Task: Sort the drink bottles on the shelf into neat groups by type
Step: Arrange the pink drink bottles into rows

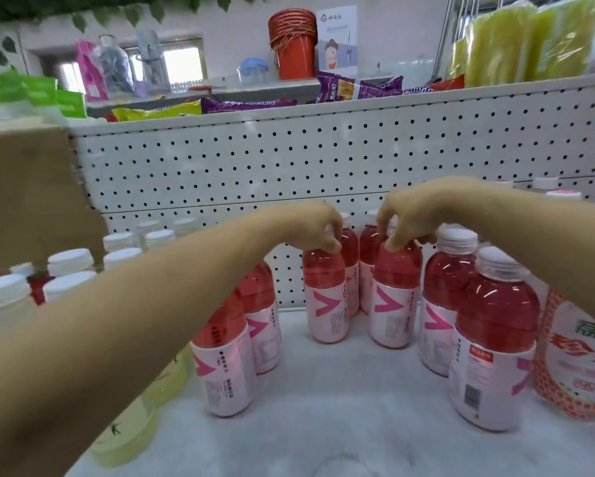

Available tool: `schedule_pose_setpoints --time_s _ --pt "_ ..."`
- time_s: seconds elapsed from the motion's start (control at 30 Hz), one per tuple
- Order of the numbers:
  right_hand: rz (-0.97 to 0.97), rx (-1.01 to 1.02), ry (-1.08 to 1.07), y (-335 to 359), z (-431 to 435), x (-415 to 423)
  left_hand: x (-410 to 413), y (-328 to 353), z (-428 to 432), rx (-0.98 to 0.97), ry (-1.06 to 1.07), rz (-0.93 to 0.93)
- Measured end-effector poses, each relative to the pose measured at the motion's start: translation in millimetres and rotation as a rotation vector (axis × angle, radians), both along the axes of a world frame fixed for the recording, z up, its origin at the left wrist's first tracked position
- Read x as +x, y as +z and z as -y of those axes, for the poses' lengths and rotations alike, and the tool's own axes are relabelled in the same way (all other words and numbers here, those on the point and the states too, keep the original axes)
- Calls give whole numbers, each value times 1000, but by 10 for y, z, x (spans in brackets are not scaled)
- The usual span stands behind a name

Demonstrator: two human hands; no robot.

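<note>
At centre frame the left hand curls its fingers over the cap of one pink bottle; the right hand pinches the top of a second pink bottle just beside it; both bottles stand upright on the white shelf, near the pegboard back; two more pink drinks sit behind them; other pink bottles flank them at lower left and lower right; pale yellow bottles with white caps crowd the left edge; a red-patterned bottle stands at far right; cardboard fills the upper left.
</note>
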State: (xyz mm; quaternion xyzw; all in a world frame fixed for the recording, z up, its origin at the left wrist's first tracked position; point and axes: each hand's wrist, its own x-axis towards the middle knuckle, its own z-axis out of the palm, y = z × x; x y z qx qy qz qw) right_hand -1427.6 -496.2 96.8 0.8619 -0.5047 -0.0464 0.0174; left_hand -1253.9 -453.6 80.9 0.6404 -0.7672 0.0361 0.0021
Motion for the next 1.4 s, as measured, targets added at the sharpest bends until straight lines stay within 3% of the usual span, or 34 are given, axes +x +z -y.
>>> schedule_pose_setpoints --time_s 0.23,0.37,0.47,0.53,0.63,1.03,1.17,1.27,1.4 --pt "-106 -20 -78 35 82 -26 370 119 -17 99 138 61" --pt "-2 -113 -51 104 215 112 375 155 78 94 237 226" --pt "31 -117 -74 91 353 221 191 153 270 -48 171 57" --pt "0 -73 -77 58 426 278 36 145 408 -42 97 -42" --pt "15 -53 -63 12 539 323 -98 86 596 38 56 -34" --pt "235 90 -2 -16 510 543 199 132 583 33 90 47" --pt "258 169 -36 -43 530 530 234 132 515 26 79 -1" --pt "114 115 -62 -7 402 373 292 211 339 26 78 -49" --pt "-38 133 -164 81 177 74 524 215 87 131 249 86"
